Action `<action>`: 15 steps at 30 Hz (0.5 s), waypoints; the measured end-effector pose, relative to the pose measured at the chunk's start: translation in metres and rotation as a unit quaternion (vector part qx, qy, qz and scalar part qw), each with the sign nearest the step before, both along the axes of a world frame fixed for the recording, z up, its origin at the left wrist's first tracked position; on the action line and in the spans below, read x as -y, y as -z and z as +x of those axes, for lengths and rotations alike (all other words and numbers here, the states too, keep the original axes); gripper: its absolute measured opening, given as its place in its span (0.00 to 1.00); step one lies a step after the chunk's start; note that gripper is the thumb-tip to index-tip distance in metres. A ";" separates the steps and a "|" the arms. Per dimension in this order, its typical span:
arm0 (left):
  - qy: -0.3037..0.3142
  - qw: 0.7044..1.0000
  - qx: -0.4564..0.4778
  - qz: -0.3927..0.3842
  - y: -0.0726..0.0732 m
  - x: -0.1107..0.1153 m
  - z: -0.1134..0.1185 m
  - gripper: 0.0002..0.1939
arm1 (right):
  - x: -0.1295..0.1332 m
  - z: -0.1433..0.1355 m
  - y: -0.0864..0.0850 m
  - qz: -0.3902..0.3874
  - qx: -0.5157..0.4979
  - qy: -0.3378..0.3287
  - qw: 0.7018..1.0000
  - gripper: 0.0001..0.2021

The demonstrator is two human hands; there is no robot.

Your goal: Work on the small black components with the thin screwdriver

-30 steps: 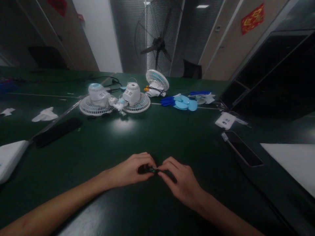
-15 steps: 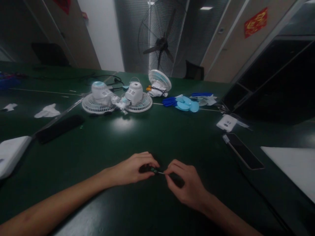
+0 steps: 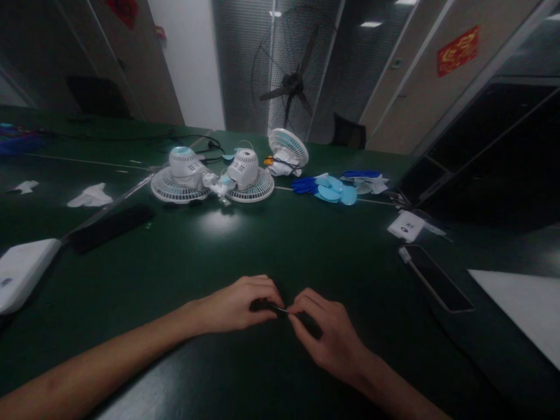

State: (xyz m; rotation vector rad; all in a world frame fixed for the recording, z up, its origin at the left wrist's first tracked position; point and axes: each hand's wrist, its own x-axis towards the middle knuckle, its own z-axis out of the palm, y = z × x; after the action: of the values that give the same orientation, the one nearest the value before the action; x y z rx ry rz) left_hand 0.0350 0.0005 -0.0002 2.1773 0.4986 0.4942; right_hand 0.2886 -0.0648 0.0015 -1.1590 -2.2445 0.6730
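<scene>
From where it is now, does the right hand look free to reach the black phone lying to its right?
Probably yes: bare green table lies between the right hand and the phone, though its fingertips pinch a small dark part.

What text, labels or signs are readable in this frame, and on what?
Nothing can be read for certain.
Red wall sign: gold characters, too blurred to read.
Red hanging at upper left: no characters legible.
White card on the green table: small dark marks, too small to read.
White fans, phone: no visible text.
Small dark part between the left hand and right hand: no markings visible.
</scene>
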 end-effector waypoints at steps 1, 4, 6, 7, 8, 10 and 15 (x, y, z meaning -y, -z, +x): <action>-0.001 1.000 0.000 0.001 -0.001 0.000 0.000 0.07 | 0.000 0.000 0.001 0.002 0.000 0.000 1.000 0.06; -0.003 1.000 -0.005 0.002 -0.003 0.001 0.000 0.09 | 0.000 0.002 0.005 0.007 -0.009 0.009 1.000 0.06; -0.008 1.000 -0.012 -0.001 -0.004 0.001 0.001 0.12 | 0.000 0.004 0.007 0.013 -0.020 0.024 0.999 0.05; -0.010 1.000 -0.014 -0.003 -0.005 0.001 0.001 0.14 | 0.000 0.004 0.008 0.016 -0.026 0.031 0.999 0.05; -0.011 1.000 -0.016 -0.005 -0.005 0.001 0.001 0.15 | 0.000 0.005 0.009 0.018 -0.031 0.037 0.999 0.05; -0.012 1.000 -0.016 -0.006 -0.006 0.001 0.001 0.17 | 0.000 0.006 0.009 0.020 -0.039 0.046 0.998 0.05; 0.006 1.000 0.000 0.011 -0.005 -0.001 0.000 0.14 | 0.001 0.006 0.006 0.001 -0.029 0.014 0.999 0.06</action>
State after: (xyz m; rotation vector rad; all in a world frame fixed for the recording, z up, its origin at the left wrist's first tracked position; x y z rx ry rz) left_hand 0.0351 0.0016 0.0045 2.2006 0.4830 0.4953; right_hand 0.2944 -0.0656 -0.0044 -1.1532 -2.1769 0.6844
